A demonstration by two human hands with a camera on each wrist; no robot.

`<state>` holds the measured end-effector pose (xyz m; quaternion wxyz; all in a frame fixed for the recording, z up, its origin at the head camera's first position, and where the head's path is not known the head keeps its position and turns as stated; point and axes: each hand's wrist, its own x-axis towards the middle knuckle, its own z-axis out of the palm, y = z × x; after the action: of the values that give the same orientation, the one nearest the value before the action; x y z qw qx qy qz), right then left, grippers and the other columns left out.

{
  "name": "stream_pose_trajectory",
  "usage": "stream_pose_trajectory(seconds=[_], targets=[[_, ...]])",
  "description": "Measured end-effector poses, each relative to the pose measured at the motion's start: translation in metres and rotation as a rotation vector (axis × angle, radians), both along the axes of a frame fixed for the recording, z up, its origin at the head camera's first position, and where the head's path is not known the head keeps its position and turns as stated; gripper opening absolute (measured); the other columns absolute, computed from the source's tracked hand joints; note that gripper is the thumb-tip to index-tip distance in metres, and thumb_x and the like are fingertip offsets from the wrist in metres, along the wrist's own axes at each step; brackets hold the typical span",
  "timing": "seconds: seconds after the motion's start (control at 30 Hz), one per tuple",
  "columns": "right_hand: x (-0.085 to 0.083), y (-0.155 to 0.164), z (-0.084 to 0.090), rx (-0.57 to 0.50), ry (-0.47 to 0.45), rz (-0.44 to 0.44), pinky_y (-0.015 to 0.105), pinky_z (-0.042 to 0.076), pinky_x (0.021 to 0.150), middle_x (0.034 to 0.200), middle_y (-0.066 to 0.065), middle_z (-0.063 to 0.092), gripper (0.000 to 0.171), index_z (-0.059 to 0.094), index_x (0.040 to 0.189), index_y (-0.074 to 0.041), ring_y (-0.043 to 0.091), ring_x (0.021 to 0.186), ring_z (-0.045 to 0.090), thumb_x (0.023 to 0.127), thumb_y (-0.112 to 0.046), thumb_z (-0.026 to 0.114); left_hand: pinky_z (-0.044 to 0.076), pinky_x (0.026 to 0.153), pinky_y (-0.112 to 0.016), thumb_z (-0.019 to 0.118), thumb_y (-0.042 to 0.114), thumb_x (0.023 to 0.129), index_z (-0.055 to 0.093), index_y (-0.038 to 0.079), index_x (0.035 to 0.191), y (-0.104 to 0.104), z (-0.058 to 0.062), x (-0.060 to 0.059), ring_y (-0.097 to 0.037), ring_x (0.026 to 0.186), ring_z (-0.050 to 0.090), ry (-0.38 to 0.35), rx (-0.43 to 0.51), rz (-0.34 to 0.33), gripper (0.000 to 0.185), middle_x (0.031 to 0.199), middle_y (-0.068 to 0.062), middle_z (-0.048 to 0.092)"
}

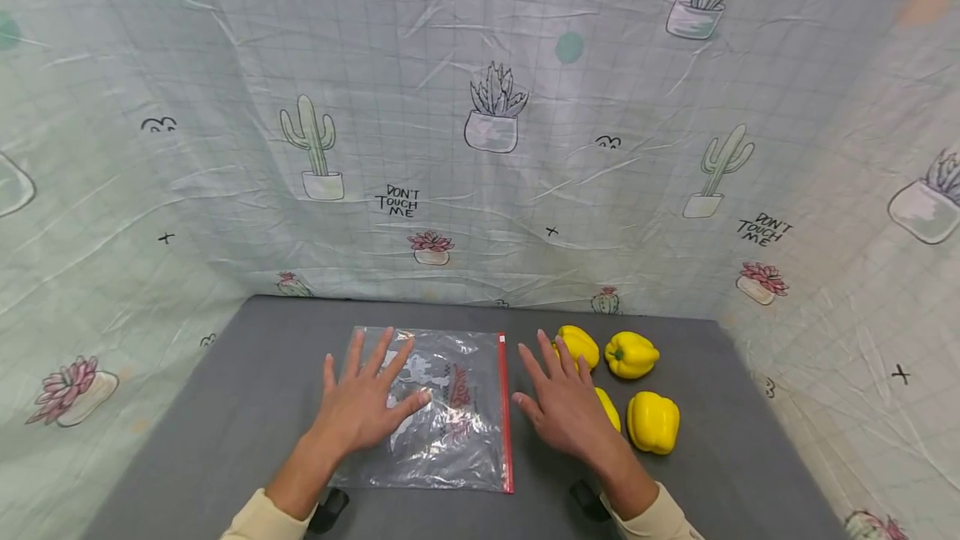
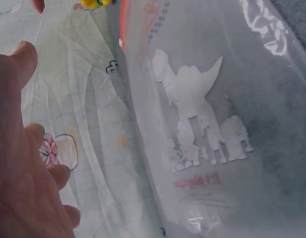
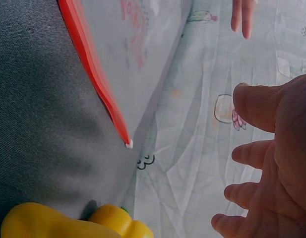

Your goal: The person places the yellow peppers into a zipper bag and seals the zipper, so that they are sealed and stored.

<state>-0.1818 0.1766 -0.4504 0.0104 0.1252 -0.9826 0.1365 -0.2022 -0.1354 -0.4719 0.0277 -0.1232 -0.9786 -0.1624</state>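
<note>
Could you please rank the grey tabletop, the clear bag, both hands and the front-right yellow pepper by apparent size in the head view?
1. Grey tabletop
2. Clear bag
3. Left hand and right hand, too alike to rank
4. Front-right yellow pepper

Cloth [image 1: 465, 177]: "DON'T TOUCH ME"; bag [image 1: 450, 432] unclear.

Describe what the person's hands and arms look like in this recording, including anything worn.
The left hand and right hand are ungloved. The left sleeve and right sleeve are plain cream. A small black device sits beside the left cuff, a second black device beside the right.
</note>
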Motion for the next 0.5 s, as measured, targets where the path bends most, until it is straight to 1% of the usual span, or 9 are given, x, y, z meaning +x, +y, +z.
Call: stream_pose_trajectory(seconds=[0.13,0.27,0.37,0.5], targets=[[0.001,0.000,-0.003,0.002,-0.005,-0.003,0.070,0.015,0.126,0.176,0.014,0.016,0.074,0.033,0.165,-0.019,0.045,0.162,0.014,0.102,-0.042,0.063,0.007,0.117,-0.084,0.055,0.074,0.093,0.026,0.035,0.166,0.002,-0.006,0.000,-0.048,0.162,0.006,0.017,-0.021,0.001,0.088,0.176,-0.006,0.018],[0.002,-0.001,-0.005,-0.001,-0.011,-0.010,0.069,0.015,0.127,0.176,0.012,0.017,0.073,0.032,0.165,-0.020,0.044,0.162,0.015,0.102,-0.042,0.063,0.004,0.117,-0.084,0.053,0.075,0.094,0.023,0.036,0.167,0.002,-0.010,0.002,-0.049,0.162,0.005,0.002,-0.018,-0.005,0.088,0.177,-0.005,0.016],[0.002,-0.002,-0.007,-0.002,-0.015,-0.017,0.069,0.013,0.127,0.176,0.012,0.018,0.073,0.033,0.165,-0.020,0.043,0.163,0.014,0.102,-0.042,0.062,0.003,0.116,-0.084,0.053,0.075,0.094,0.024,0.035,0.166,0.003,-0.011,0.002,-0.050,0.162,0.005,-0.008,-0.006,-0.011,0.088,0.177,-0.006,0.017],[0.002,-0.002,-0.010,-0.005,-0.007,-0.021,0.070,0.013,0.127,0.176,0.012,0.019,0.070,0.034,0.164,-0.019,0.042,0.163,0.014,0.103,-0.041,0.061,0.005,0.116,-0.085,0.055,0.074,0.093,0.029,0.034,0.165,0.004,-0.013,0.003,-0.051,0.161,0.010,0.005,-0.016,-0.019,0.087,0.176,-0.008,0.021]])
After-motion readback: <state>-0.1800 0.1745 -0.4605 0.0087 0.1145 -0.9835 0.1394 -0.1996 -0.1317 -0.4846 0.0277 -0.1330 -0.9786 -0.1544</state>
